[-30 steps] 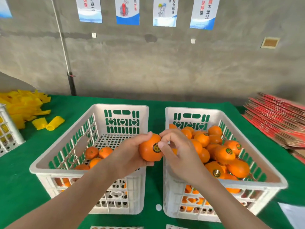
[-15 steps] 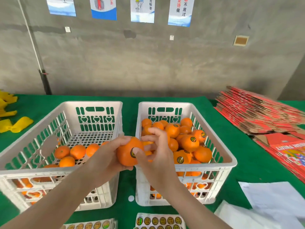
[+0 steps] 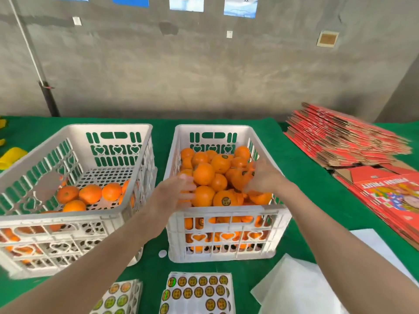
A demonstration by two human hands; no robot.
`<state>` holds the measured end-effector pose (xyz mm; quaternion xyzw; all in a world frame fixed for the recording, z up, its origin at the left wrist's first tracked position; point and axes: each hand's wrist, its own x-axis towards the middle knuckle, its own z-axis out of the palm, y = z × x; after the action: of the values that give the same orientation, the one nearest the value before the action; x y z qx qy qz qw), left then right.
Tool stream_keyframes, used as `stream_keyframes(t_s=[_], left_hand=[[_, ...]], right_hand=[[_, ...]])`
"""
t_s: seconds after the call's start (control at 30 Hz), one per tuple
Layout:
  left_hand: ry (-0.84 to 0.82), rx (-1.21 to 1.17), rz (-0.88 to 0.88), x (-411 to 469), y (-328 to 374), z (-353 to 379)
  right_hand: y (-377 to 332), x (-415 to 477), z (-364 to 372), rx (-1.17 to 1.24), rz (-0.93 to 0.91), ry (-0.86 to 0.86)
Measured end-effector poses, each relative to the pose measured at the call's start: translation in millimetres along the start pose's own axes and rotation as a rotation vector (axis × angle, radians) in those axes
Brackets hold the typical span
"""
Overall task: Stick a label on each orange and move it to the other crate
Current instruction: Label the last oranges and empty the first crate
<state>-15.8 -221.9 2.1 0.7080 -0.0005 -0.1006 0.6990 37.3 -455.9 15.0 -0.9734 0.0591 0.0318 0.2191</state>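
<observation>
Two white plastic crates stand side by side on the green cloth. The left crate (image 3: 68, 214) holds several oranges (image 3: 90, 193) on its floor. The right crate (image 3: 226, 210) is heaped with oranges (image 3: 204, 173), some bearing round labels. Both my hands are over the right crate. My left hand (image 3: 174, 191) has straight fingers against the left side of the heap and holds nothing. My right hand (image 3: 263, 177) is blurred, with its fingers spread against a labelled orange (image 3: 240, 180) on the heap's right side.
Two sheets of round labels (image 3: 197, 291) (image 3: 118, 295) lie at the near edge. White paper (image 3: 294, 286) lies at the near right. Flat red cartons (image 3: 340, 139) are stacked on the right. Yellow pieces (image 3: 11, 155) lie at the far left.
Before, my left hand held an orange between the crates while my right hand pressed on its label. Now both hands are over the right crate and my left hand holds nothing.
</observation>
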Motion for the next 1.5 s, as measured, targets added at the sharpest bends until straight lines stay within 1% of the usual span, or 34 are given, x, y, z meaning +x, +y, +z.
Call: stream_keyframes(t_s=[0.07,0.1,0.2,0.3,0.37,0.4,0.43,0.47,0.5,0.53,0.57,0.6,0.63,0.67,0.7,0.73,0.77,0.83,0.9,0.93,1.03,1.1,1.2,1.33,1.4,1.47,1.5], left_hand=[[0.04,-0.016,-0.025,3,-7,-3],[0.052,-0.034,-0.031,3,-9,-5],[0.071,-0.108,-0.012,2,-14,-12],[0.106,-0.139,0.038,-3,-20,-21],[0.146,-0.145,0.062,-8,-29,-26],[0.169,-0.155,0.069,-10,-35,-29],[0.193,-0.163,0.073,-13,-42,-32],[0.215,-0.164,0.069,-15,-50,-35],[0.24,-0.16,0.048,-18,-58,-38],[0.274,-0.141,0.005,-19,-69,-40],[0.31,-0.108,-0.057,-20,-81,-42],[0.334,-0.058,-0.137,-20,-93,-43],[0.327,0.001,-0.225,-21,-106,-44],[0.291,0.068,-0.311,-21,-120,-45],[0.245,0.137,-0.381,-22,-133,-45],[0.2,0.22,-0.435,-23,-148,-46],[0.163,0.319,-0.474,-25,-161,-46],[0.131,0.543,-0.521,-31,-183,-46],[0.114,0.687,-0.536,-37,-196,-42],[0.109,0.692,-0.547,-39,-200,-41],[0.077,0.574,-0.623,-42,-202,-35],[0.085,0.519,-0.632,-45,-201,-33],[0.113,0.476,-0.602,-50,-204,-33],[0.149,0.505,-0.509,-53,-209,-31],[0.204,0.519,-0.473,-53,-209,-30],[0.273,0.581,-0.408,-53,-206,-31],[0.277,0.64,-0.365,-53,-205,-32]], right_hand=[[16,11,6,-0.173,0.029,-0.154],[21,14,12,-0.217,0.031,-0.197],[31,21,24,-0.231,0.018,-0.238],[35,22,31,-0.302,-0.045,-0.312],[33,19,27,-0.351,-0.065,-0.301],[32,15,24,-0.358,-0.082,-0.233],[28,9,22,-0.323,-0.099,-0.086],[23,-1,23,-0.217,-0.127,0.13],[16,-15,27,-0.033,-0.214,0.381],[8,-33,35,0.175,-0.375,0.596],[0,-52,46,0.333,-0.547,0.672],[-8,-72,63,0.415,-0.685,0.598],[-12,-87,84,0.423,-0.772,0.413],[-14,-99,109,0.369,-0.778,0.171],[-13,-107,132,0.284,-0.727,-0.063],[-10,-111,155,0.205,-0.655,-0.247],[-6,-112,175,0.163,-0.573,-0.376],[0,-113,204,0.148,-0.446,-0.511],[3,-113,222,0.134,-0.393,-0.55],[5,-113,229,0.13,-0.379,-0.557],[11,-112,240,0.097,-0.366,-0.573],[13,-111,243,0.11,-0.365,-0.57],[14,-112,246,0.134,-0.369,-0.54],[14,-114,252,0.181,-0.375,-0.479],[12,-115,254,0.208,-0.37,-0.441],[10,-117,256,0.239,-0.356,-0.4],[9,-118,257,0.255,-0.345,-0.381]])
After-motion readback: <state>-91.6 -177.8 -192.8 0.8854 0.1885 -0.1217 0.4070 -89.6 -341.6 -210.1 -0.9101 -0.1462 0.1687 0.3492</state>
